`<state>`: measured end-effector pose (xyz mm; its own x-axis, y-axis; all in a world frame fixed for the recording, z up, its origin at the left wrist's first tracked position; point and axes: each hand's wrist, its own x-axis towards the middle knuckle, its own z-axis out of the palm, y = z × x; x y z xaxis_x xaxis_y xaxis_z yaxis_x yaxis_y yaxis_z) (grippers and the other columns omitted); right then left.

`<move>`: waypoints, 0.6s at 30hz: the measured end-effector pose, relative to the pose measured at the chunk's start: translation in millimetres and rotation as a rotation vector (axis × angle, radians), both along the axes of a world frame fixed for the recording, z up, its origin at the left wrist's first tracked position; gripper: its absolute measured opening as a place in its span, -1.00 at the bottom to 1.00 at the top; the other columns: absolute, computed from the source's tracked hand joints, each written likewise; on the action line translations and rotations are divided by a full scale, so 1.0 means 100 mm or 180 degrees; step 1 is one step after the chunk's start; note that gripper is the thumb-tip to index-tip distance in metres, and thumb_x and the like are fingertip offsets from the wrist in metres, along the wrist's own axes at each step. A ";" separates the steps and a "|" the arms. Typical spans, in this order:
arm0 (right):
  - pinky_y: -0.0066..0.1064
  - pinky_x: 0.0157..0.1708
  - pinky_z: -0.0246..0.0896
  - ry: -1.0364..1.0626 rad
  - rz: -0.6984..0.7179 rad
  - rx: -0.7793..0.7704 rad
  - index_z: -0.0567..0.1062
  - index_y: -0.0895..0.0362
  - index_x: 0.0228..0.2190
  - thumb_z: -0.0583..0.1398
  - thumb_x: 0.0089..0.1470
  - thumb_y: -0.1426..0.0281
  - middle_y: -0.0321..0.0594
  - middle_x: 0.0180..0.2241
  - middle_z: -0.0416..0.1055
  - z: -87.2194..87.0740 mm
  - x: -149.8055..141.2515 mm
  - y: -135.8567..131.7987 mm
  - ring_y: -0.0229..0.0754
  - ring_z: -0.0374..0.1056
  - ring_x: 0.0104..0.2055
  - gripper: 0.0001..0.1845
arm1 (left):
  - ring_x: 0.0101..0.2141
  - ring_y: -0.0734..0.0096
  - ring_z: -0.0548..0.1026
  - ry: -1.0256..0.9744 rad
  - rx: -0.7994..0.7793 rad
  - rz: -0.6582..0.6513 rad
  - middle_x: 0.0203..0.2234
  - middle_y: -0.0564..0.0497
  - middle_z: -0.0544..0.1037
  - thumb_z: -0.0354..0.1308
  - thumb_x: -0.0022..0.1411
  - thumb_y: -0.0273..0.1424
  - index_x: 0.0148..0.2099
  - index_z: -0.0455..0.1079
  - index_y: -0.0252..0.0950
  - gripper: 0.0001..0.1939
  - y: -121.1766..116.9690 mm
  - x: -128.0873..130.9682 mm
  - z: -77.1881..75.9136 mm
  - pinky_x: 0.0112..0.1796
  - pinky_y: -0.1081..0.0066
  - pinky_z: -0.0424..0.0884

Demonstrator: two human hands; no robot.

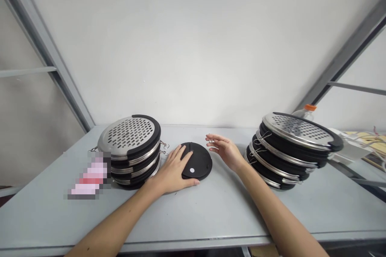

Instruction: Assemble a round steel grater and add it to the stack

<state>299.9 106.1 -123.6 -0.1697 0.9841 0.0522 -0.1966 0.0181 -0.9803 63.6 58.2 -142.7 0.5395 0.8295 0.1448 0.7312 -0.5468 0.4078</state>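
A round black disc (pixel 200 160) with a small white round spot lies flat on the grey table, between two stacks. My left hand (pixel 173 170) rests over its left side, fingers spread, thumb along the near edge. Just right of the disc, my right hand (pixel 224 150) hovers with fingers apart and slightly bent; a small wire piece shows at its fingertips, too small to name. The left stack (pixel 129 136) is of round black pieces with silver rims and a slotted metal plate on top. A similar right stack (pixel 301 132) leans to the right, with wire clips at its side.
A pixelated patch (pixel 90 176) covers something beside the left stack. Behind the right stack stands a clear bottle with an orange cap (pixel 310 107). Cables (pixel 366 138) lie at the far right. Grey metal posts (pixel 54 52) and a pale wall (pixel 193 48) bound the table.
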 end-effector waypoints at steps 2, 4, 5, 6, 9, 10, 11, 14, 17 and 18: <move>-0.29 -0.20 0.31 -0.0354 -0.0094 0.0164 0.52 0.09 -0.22 0.18 -0.07 0.34 -0.15 -0.13 0.45 -0.03 0.03 0.03 -0.16 0.42 -0.23 -0.70 | 0.29 0.03 -0.22 0.0068 -0.0018 0.0006 0.32 -0.16 -0.13 0.11 0.03 0.15 0.33 -0.05 -0.21 -0.05 0.00 0.00 0.01 0.20 0.07 -0.07; -0.23 -0.16 0.29 -0.1059 -0.0329 0.0509 0.52 0.12 -0.21 0.11 -0.02 0.37 -0.11 -0.13 0.47 -0.09 0.08 0.08 -0.12 0.42 -0.20 -0.69 | 0.29 0.06 -0.23 0.0119 -0.0042 0.0015 0.32 -0.15 -0.14 0.09 0.03 0.16 0.33 -0.07 -0.20 -0.04 -0.01 0.00 0.02 0.21 0.09 -0.08; -0.20 -0.12 0.28 -0.1527 -0.0508 0.0738 0.52 0.14 -0.21 0.08 0.01 0.39 -0.09 -0.15 0.48 -0.13 0.11 0.10 -0.09 0.42 -0.19 -0.68 | 0.29 0.06 -0.23 0.0133 -0.0061 0.0024 0.32 -0.14 -0.15 0.09 0.03 0.17 0.33 -0.07 -0.19 -0.04 -0.01 0.00 0.03 0.21 0.09 -0.08; -0.17 -0.08 0.25 -0.2032 -0.0697 0.0977 0.52 0.17 -0.22 0.05 0.01 0.42 -0.06 -0.16 0.49 -0.16 0.15 0.12 -0.06 0.41 -0.16 -0.67 | 0.29 0.06 -0.24 0.0142 -0.0083 0.0033 0.32 -0.13 -0.15 0.08 0.03 0.17 0.34 -0.08 -0.19 -0.04 -0.01 0.00 0.04 0.21 0.09 -0.08; -0.15 0.00 0.19 -0.3187 -0.0854 0.1230 0.52 0.25 -0.20 0.00 0.01 0.51 0.02 -0.15 0.49 -0.25 0.26 0.17 0.01 0.38 -0.07 -0.62 | 0.29 0.06 -0.24 0.0155 -0.0129 0.0049 0.32 -0.13 -0.15 0.08 0.03 0.18 0.34 -0.08 -0.19 -0.04 -0.02 0.00 0.06 0.21 0.09 -0.09; -0.17 0.01 0.19 -0.3376 -0.0788 0.1175 0.52 0.27 -0.19 -0.02 0.02 0.52 0.03 -0.14 0.48 -0.27 0.29 0.18 0.01 0.38 -0.06 -0.61 | 0.29 0.06 -0.24 0.0154 -0.0139 0.0042 0.32 -0.13 -0.15 0.08 0.03 0.18 0.34 -0.08 -0.19 -0.04 -0.02 0.01 0.07 0.21 0.09 -0.09; -0.18 0.02 0.19 -0.3513 -0.0763 0.1108 0.51 0.28 -0.18 -0.02 0.03 0.52 0.04 -0.13 0.48 -0.28 0.32 0.19 0.01 0.38 -0.05 -0.60 | 0.29 0.06 -0.24 0.0151 -0.0149 0.0031 0.32 -0.13 -0.15 0.08 0.02 0.18 0.34 -0.08 -0.19 -0.03 -0.03 0.01 0.08 0.21 0.09 -0.09; -0.19 0.11 0.11 -0.3748 -0.0764 0.1023 0.47 0.28 -0.10 -0.01 0.04 0.51 0.07 -0.02 0.40 -0.28 0.36 0.22 0.01 0.27 0.09 -0.59 | 0.29 0.05 -0.25 0.0165 -0.0173 0.0012 0.32 -0.12 -0.15 0.07 0.03 0.18 0.34 -0.09 -0.20 -0.03 -0.03 0.01 0.09 0.21 0.09 -0.10; -0.18 0.18 -0.01 -0.3677 -0.1070 0.0855 0.29 0.32 0.08 0.01 0.08 0.45 0.13 0.15 0.19 -0.23 0.35 0.21 0.02 0.08 0.23 -0.48 | 0.29 0.04 -0.26 0.0200 -0.0169 0.0011 0.32 -0.14 -0.15 0.06 0.03 0.19 0.34 -0.10 -0.22 -0.02 -0.02 0.01 0.09 0.21 0.09 -0.10; -0.18 0.19 -0.02 -0.3614 -0.1172 0.0743 0.20 0.35 0.13 0.00 0.11 0.39 0.16 0.18 0.12 -0.20 0.33 0.18 0.02 0.04 0.25 -0.44 | 0.29 0.04 -0.26 0.0203 -0.0168 0.0008 0.32 -0.14 -0.15 0.05 0.03 0.19 0.34 -0.10 -0.23 -0.02 -0.02 0.01 0.09 0.21 0.09 -0.10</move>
<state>333.0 124.1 -143.8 0.0537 0.9698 0.2378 0.8254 0.0909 -0.5571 64.7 55.9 -134.0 0.5441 0.8364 0.0663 0.7580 -0.5239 0.3885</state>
